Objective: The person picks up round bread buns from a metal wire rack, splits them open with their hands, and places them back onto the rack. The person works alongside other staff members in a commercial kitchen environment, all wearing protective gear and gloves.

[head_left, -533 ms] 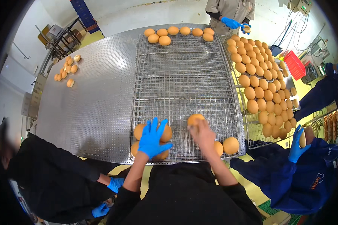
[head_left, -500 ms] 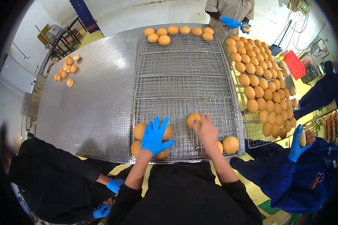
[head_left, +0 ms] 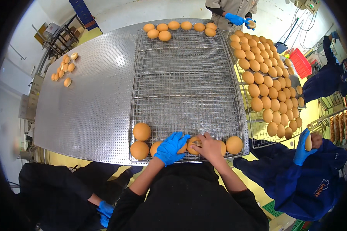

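Note:
Round golden-brown buns lie along the near edge of a wire rack (head_left: 185, 85) on the table. My right hand (head_left: 211, 147), bare, is closed on a bun (head_left: 194, 146) in that near row. Just left of it, my left hand (head_left: 170, 148) in a blue glove curls over another bun (head_left: 182, 149), mostly hidden under the fingers. A further bun (head_left: 155, 148) peeks out beside the left wrist. At the rack's near left corner sit two buns, one (head_left: 142, 131) behind the other (head_left: 139, 150). One more bun (head_left: 234, 145) rests at the near right corner.
Several buns (head_left: 164, 35) line the rack's far end. A second rack (head_left: 258, 141) full of buns stands on the right. Small cut buns (head_left: 67, 82) lie on the perforated metal table (head_left: 88, 107). Co-workers stand at the far side, left and right; a red crate (head_left: 300, 63) is beyond.
My right hand has brought its bun toward me into the near row. My left hand has shifted right and nearer, off the left buns, and its spread fingers have drawn together.

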